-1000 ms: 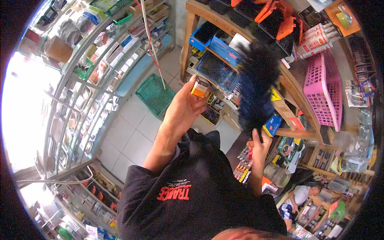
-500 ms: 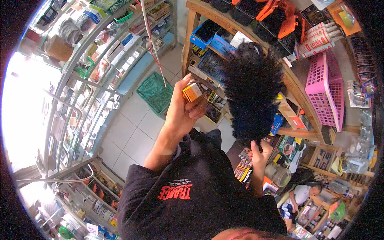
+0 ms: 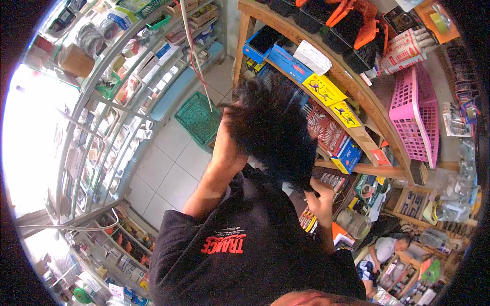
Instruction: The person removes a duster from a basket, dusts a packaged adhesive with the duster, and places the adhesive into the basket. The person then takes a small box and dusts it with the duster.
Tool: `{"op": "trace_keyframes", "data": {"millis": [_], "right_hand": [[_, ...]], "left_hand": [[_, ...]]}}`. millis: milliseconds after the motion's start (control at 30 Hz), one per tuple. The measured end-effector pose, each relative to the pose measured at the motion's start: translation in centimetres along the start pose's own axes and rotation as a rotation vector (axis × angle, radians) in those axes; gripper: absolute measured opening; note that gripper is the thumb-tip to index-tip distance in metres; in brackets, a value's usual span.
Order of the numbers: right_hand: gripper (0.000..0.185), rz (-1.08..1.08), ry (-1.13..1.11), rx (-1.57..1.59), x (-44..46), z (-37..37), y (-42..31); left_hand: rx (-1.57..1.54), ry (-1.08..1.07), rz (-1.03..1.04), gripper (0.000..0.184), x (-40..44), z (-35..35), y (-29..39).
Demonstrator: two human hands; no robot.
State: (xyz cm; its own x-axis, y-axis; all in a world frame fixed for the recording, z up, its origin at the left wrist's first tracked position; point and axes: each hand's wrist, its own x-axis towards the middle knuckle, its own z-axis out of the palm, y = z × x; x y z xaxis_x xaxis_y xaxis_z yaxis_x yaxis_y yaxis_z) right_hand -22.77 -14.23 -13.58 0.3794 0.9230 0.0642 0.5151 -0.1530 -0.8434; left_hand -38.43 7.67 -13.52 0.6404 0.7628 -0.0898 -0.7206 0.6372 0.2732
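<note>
My right hand [image 3: 320, 198] is closed around the handle end of a black feather duster [image 3: 278, 127]. The duster's dark, fluffy head reaches up and left, blurred by motion, and lies over my raised left hand [image 3: 228, 150]. Only the back and wrist of that left hand show clearly. Its fingers are mostly covered by the feathers, as is the small orange-and-white box seen in them half a second ago.
A wooden shelf rack [image 3: 365, 92] with blue and yellow boxes [image 3: 324, 90] stands ahead. A pink basket [image 3: 416, 122] is at right and a green basket [image 3: 198, 121] on the tiled floor. Glass shelves [image 3: 97, 112] line the left. Another person [image 3: 385, 250] sits at lower right.
My right hand has swung the feather duster left and slightly down, over my left hand and the small box. Boxes on the rack behind it are uncovered. My left hand has barely moved.
</note>
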Motion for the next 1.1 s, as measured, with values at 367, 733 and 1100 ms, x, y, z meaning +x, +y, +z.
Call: {"op": "trace_keyframes", "data": {"millis": [367, 733, 1100], "right_hand": [[0.036, -0.006, -0.102, -0.009, 0.0, -0.8, 0.9], [0.035, 0.026, -0.202, 0.005, -0.6, -1.6, 0.5], [0.036, 0.039, -0.226, -0.024, -1.6, -2.1, 1.1]], "left_hand": [[0.024, 0.057, 0.064, 0.041, 0.1, 1.0, 0.2], [0.684, 0.081, 0.3, 0.027, 0.4, -1.2, 0.9], [0.705, 0.055, 0.343, 0.034, -1.1, 1.3, 0.8]]}}
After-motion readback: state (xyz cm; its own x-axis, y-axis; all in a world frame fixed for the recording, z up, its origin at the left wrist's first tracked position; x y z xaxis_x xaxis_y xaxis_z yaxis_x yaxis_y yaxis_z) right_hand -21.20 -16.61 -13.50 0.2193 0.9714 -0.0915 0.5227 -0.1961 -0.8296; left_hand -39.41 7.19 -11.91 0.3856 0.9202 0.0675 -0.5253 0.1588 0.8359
